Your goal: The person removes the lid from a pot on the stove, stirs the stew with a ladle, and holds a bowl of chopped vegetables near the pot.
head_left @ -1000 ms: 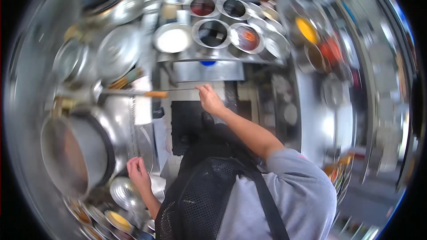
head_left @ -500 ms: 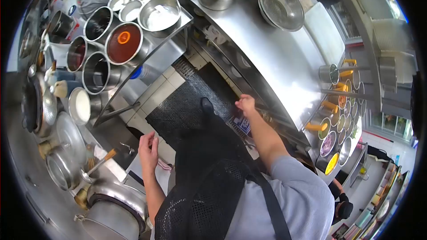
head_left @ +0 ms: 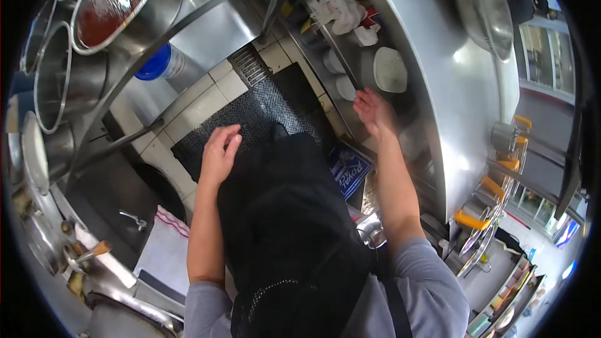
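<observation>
In front of the black apron, my left hand [head_left: 219,155] hangs in the air over the floor mat [head_left: 250,116], its fingers loosely bent and apart with nothing in them. My right hand [head_left: 375,114] reaches toward the shelf under the steel counter, fingers stretched out and empty. Nearest to it is a white rectangular container [head_left: 390,70] with pale contents I cannot make out. Smaller white tubs [head_left: 345,87] stand on a lower level beside it. Whether my fingertips touch anything there, I cannot tell.
Crumpled white plastic bags [head_left: 338,12] lie farther along the shelf. A steel counter [head_left: 451,87] overhangs my right side. At upper left stand a pot of red liquid [head_left: 113,6] and a blue-lidded tub [head_left: 153,62]. A blue printed box [head_left: 349,169] sits below my right arm.
My view has moved lower and nearer the under-counter shelf. My right hand has come up to the shelf's opening with fingers extended; my left hand stays empty.
</observation>
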`<action>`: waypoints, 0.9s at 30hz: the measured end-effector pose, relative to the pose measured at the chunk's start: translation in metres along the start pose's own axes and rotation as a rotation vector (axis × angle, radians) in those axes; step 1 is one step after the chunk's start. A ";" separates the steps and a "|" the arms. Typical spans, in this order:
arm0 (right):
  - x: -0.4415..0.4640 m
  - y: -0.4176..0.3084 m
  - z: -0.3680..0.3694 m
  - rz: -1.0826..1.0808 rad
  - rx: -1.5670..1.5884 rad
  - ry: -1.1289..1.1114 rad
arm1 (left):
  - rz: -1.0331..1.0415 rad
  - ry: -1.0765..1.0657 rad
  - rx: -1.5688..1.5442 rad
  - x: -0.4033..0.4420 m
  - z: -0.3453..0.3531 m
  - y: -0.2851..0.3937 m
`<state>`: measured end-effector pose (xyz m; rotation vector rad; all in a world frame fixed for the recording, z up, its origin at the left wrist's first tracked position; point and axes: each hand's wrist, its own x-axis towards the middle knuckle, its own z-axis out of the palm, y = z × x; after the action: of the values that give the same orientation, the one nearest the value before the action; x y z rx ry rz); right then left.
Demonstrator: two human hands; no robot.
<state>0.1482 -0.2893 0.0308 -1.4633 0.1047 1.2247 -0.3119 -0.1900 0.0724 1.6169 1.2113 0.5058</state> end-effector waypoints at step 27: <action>0.220 -0.114 -0.054 -0.355 0.029 0.671 | -0.293 0.107 -0.017 -0.045 -0.029 -0.108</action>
<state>0.3549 -0.1724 -0.0591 -1.7280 0.2979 0.4147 -0.4032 -0.2180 -0.0014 1.3811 1.4915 0.4175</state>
